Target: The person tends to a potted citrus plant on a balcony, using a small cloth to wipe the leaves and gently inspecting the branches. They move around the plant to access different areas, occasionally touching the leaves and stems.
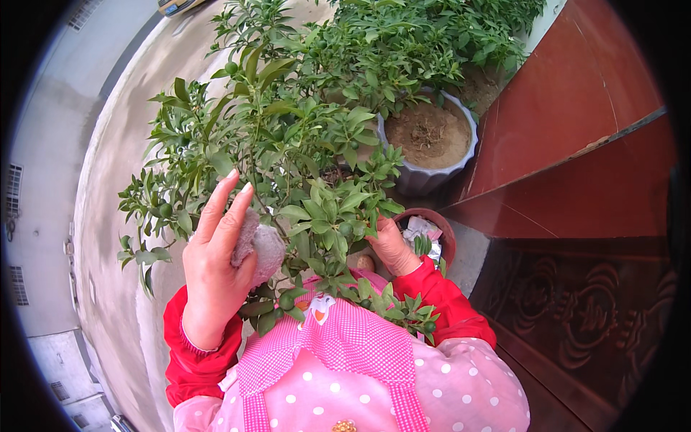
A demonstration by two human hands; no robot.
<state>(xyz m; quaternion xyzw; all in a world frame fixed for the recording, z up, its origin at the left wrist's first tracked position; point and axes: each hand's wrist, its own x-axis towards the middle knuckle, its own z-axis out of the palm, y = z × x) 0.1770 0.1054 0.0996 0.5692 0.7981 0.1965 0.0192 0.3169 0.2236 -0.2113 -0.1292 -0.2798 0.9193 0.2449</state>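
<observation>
My left hand [221, 254] holds a fuzzy grey cloth [268, 252] between thumb and palm, with two fingers stretched upward. It is at the left side of a leafy citrus shrub [318, 210] bearing small green fruits. One green fruit [286, 301] hangs below the cloth, close to my apron. My right hand [392, 245] reaches into the shrub's right side, its fingertips partly hidden by leaves. Those fingers touch the foliage, perhaps pinching a leaf or twig. Near it, another green fruit [345, 229] sits among the leaves. Branches also lie across my pink apron [345, 345].
A grey-blue fluted planter [421, 178] with bare soil stands beyond the shrub. Beside my right hand, a reddish bucket [449, 237] holds crumpled wrappers. Red wall panels [556, 108] and a dark carved door [583, 302] bound the right. Pavement [119, 216] stretches left, towards pale buildings.
</observation>
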